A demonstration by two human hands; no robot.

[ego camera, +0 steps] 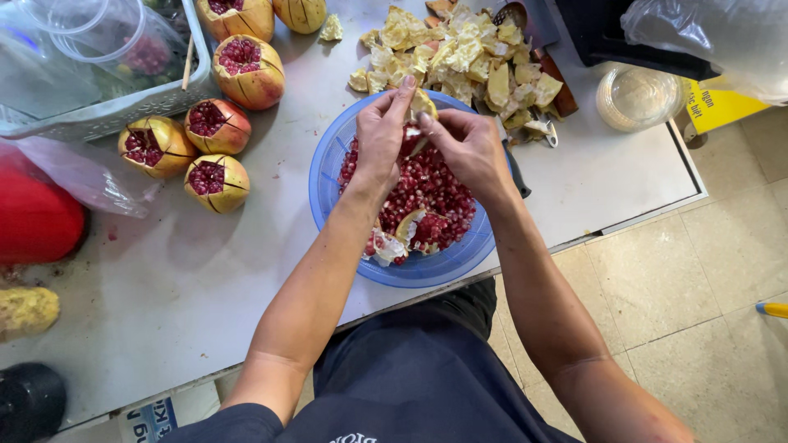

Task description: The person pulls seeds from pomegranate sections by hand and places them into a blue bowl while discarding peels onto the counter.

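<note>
While the big pale grey bench [205, 279] takes up most of the shot, everything going on sits near its front edge. Up in the far left corner there's a grey plastic crate [123, 111] with clear plastic cups [98, 29] in it, and a red rounded thing [37, 217] sits at the left edge, can't tell what it is. Dead centre is a round blue plastic bowl [460, 258] loaded with dark red pomegranate seeds [435, 193] and a few bits of pith. Just behind the bowl is a heap of yellowish pomegranate peel scraps [468, 57]. Left of the bowl, a handful of yellow-red pomegranates with their tops cut off [215, 182] lie in a loose group, well apart from the hands. Both hands are over the far rim of the bowl: the left hand [380, 139] and right hand [469, 148] each have the grip pinched on one small pale chunk of pomegranate [422, 104], fingertips almost meeting, held right above the seeds.
</note>
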